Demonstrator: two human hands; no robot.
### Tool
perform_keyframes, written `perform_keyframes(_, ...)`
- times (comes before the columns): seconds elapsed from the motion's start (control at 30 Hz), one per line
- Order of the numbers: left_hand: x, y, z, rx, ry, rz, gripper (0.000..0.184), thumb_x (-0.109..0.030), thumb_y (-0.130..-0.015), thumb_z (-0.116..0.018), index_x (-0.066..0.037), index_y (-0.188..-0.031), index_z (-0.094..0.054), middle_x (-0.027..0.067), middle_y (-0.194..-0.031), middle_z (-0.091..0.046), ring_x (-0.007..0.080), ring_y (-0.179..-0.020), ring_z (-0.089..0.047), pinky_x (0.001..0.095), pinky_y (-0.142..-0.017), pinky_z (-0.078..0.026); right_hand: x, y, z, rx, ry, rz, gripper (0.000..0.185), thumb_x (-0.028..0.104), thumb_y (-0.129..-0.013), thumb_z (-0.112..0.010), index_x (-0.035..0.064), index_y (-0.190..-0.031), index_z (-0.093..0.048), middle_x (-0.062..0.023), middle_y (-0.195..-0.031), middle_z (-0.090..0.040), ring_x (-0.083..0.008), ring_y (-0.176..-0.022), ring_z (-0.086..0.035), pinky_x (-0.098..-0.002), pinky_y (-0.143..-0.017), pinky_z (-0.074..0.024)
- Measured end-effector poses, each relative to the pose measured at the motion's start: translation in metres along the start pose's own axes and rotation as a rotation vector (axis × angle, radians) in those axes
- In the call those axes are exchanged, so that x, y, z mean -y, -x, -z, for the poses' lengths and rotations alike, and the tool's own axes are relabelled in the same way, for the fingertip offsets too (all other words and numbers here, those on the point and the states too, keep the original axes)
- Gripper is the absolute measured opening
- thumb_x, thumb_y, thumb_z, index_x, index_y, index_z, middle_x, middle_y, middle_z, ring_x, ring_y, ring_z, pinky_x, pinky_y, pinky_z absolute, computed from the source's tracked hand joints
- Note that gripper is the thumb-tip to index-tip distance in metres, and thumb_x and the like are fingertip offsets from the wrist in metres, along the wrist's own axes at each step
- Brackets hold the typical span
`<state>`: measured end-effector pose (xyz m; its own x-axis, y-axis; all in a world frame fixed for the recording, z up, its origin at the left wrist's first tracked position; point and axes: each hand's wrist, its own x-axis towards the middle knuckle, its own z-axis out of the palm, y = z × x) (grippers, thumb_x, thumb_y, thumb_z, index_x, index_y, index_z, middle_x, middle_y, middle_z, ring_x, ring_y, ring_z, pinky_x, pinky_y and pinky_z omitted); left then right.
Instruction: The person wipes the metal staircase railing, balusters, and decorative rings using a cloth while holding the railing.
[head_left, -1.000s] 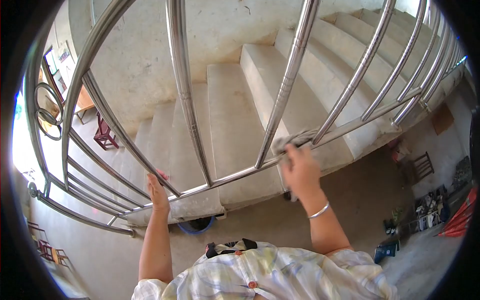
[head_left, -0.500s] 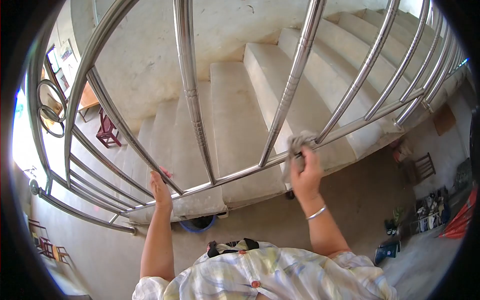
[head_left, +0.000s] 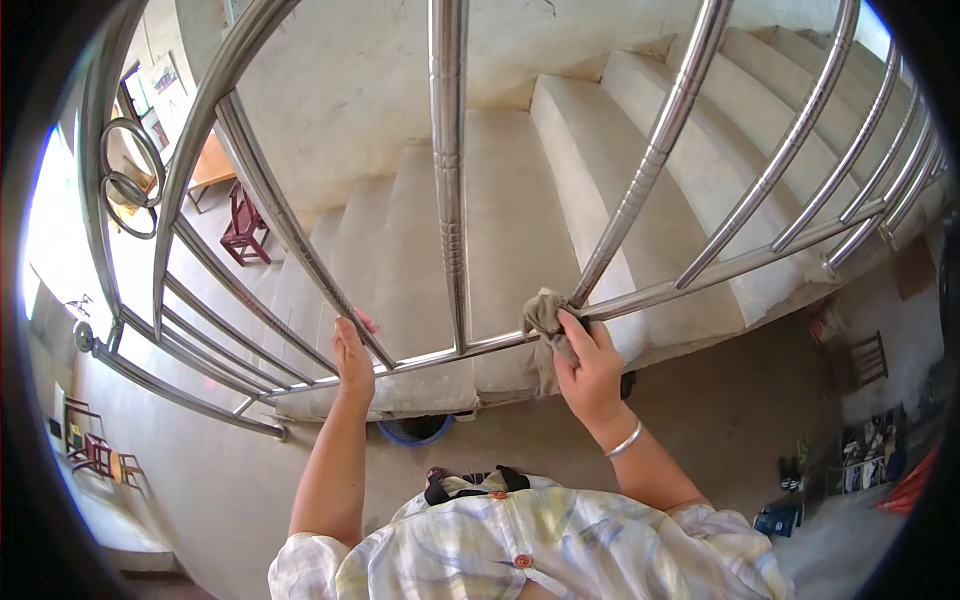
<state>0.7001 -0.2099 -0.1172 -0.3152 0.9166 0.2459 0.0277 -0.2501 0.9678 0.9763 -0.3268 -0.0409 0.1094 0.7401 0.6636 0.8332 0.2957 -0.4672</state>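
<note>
A grey-brown cloth [head_left: 546,318] is wrapped over the bottom rail [head_left: 665,291] of the metal railing, beside the foot of an upright bar. My right hand [head_left: 590,368], with a silver bangle at its wrist, grips this cloth from the near side, and part of the cloth hangs below the rail. Further left, my left hand [head_left: 354,358] is closed around a slanted bar [head_left: 290,232] close to its lower end; the bar partly hides its fingers.
Concrete stairs [head_left: 510,190] rise to the right behind the railing. A dark red chair [head_left: 244,226] stands at the left. Below the stair edge are a blue basin [head_left: 414,430], a shoe rack [head_left: 868,452] and a wooden chair [head_left: 868,358] at the right.
The camera view has shifted, so the railing appears further right. My right hand has moved the cloth left along the bottom rail, past the foot of an upright bar. My left hand stays at its bar.
</note>
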Motion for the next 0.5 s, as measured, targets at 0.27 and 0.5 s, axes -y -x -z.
perform_keyframes(0.27,-0.004,0.002,0.003,0.075,-0.003,-0.032,0.054,-0.052,-0.091,-0.026,-0.005,-0.080,-0.052,0.0025,-0.071,-0.050,0.0114,-0.068,-0.044,0.0252,-0.064,-0.035,0.025,0.053,-0.098,0.333,-0.030,-0.011,0.053,0.010,-0.070,-0.058,0.0063,-0.121,-0.045,-0.0168,-0.085,-0.051,-0.0343,-0.068,-0.054,-0.0398,-0.057,-0.0465)
perform_keyframes(0.5,0.005,0.002,0.004,0.054,0.043,0.026,0.054,-0.052,-0.091,-0.027,-0.005,-0.082,-0.052,0.0020,-0.071,-0.050,0.0116,-0.069,-0.044,0.0258,-0.065,-0.034,-0.031,0.060,-0.063,0.268,-1.091,-0.728,0.047,0.009,-0.081,-0.057,0.0110,-0.125,-0.040,-0.0120,-0.106,-0.059,-0.0356,-0.088,-0.060,-0.0380,-0.074,-0.0509)
